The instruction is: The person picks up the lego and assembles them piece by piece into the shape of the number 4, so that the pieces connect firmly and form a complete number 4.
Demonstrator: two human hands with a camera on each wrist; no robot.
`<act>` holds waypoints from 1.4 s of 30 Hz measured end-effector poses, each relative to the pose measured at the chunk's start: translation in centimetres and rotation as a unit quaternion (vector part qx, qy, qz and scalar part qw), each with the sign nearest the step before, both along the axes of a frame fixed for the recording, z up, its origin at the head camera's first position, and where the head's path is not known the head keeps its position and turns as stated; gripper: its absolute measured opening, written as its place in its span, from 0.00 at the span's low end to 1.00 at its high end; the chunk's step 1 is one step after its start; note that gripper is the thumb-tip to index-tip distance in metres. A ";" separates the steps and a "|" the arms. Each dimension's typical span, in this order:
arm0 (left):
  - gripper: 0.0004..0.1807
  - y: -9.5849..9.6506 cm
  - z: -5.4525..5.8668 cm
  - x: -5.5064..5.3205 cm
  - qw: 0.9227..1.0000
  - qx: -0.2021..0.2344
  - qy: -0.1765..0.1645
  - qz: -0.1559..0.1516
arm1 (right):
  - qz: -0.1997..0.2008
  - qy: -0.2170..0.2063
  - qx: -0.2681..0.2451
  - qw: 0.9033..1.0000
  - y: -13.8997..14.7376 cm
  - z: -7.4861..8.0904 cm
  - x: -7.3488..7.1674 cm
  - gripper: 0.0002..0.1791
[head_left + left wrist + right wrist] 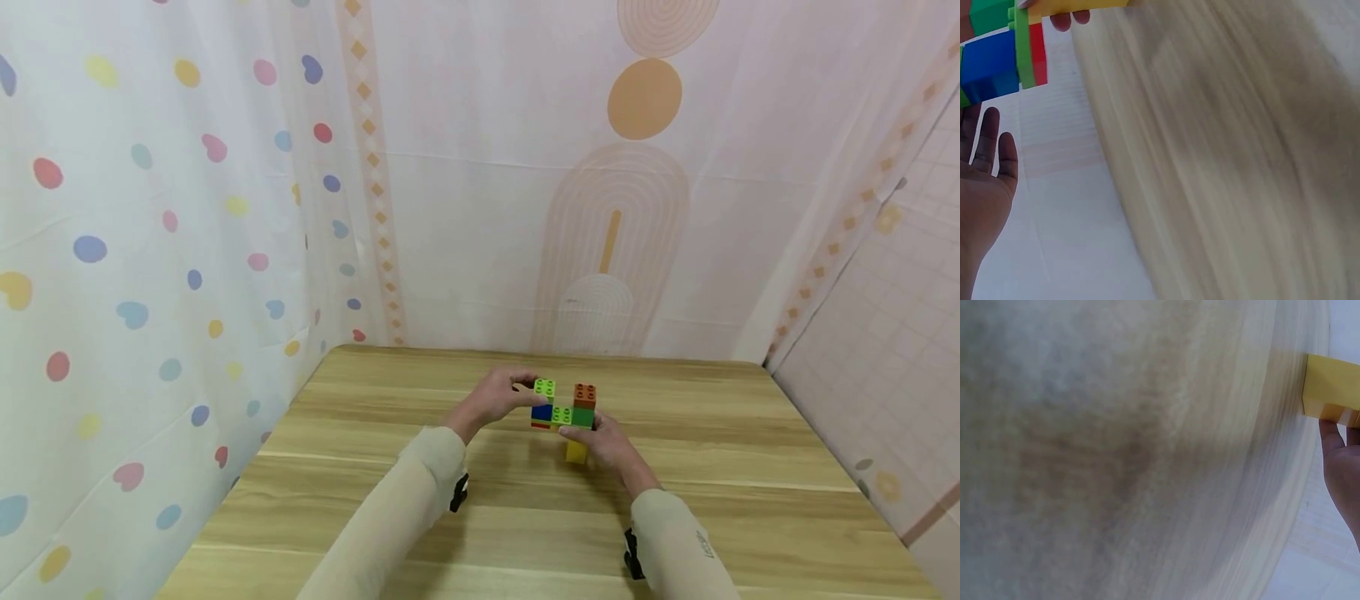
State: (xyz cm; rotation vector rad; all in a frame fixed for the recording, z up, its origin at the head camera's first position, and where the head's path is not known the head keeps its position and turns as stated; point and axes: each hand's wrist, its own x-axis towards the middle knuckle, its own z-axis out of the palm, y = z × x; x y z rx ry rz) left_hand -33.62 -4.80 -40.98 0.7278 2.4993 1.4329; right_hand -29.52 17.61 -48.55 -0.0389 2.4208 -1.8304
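Note:
Both hands hold one structure of toy building bricks above the table. My left hand (501, 394) pinches its left column, a light green brick (544, 387) over a blue brick (542, 412). At the right, a brown-red brick (585, 395) tops a green brick (582, 417), and a light green studded piece (562, 414) spans the two columns. My right hand (611, 446) grips the right side from below, its thumb across the front. A yellow brick (576, 452) hangs at the bottom. The left wrist view shows a red brick (1038, 55) under the light green piece.
The wood-grain table (360, 500) spreads around both arms. Behind it hangs a pale patterned curtain (480, 250), with a dotted curtain (165, 333) at the left. Black straps (459, 492) show at both wrists.

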 end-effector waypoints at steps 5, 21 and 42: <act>0.16 0.1 -0.7 0.0 1.000 0.027 -0.014 0.003 | 0.000 0.005 0.004 1.000 0.1 0.0 0.0 0.27; 0.18 -0.1 -1.6 0.2 0.997 0.057 -0.045 0.023 | 0.003 0.010 0.000 1.000 -0.1 -0.2 -0.1 0.26; 0.25 -0.2 -2.6 0.8 0.988 0.129 -0.087 0.019 | 0.005 0.011 -0.007 1.000 -0.4 -0.4 -0.1 0.27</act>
